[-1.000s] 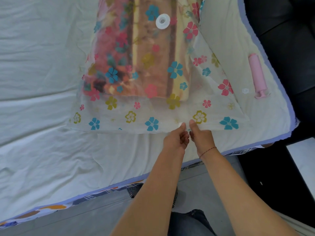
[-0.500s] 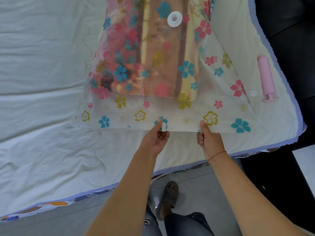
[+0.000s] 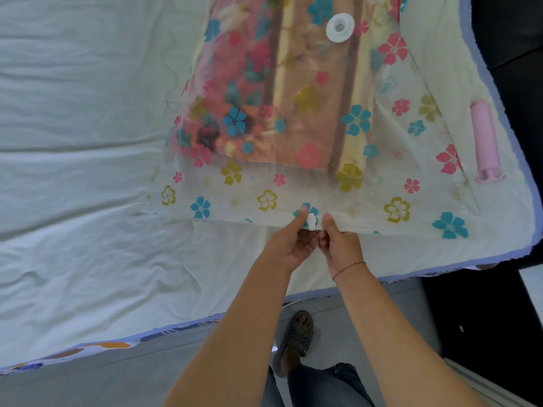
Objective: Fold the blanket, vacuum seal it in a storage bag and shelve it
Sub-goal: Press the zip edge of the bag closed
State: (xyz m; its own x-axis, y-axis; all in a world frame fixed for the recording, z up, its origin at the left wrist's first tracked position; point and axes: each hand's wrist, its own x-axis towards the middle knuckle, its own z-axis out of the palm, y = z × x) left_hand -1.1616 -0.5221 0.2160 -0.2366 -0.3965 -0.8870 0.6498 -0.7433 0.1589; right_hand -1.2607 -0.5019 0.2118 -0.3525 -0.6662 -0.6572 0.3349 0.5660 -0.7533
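Observation:
A clear storage bag [image 3: 411, 183] printed with coloured flowers lies on the bed, its open edge facing me. Inside it sits the folded blanket [image 3: 264, 92], pink, orange and brown striped. A round white valve [image 3: 340, 27] is on the bag's top. My left hand [image 3: 289, 242] pinches a small white slider clip [image 3: 311, 222] on the bag's near edge. My right hand [image 3: 339, 245] grips that same edge just right of the clip, almost touching the left hand.
A pink hand pump [image 3: 484, 142] lies on the bed to the right of the bag, near the bed's blue-trimmed edge [image 3: 499, 92]. The pale sheet [image 3: 88, 171] stretches left. Dark furniture [image 3: 517, 39] stands right. My sandalled foot [image 3: 296, 336] is on the grey floor.
The left hand slid the clip left along the bag's edge, away from the right hand, then came back; both hands are close together again at the edge's middle.

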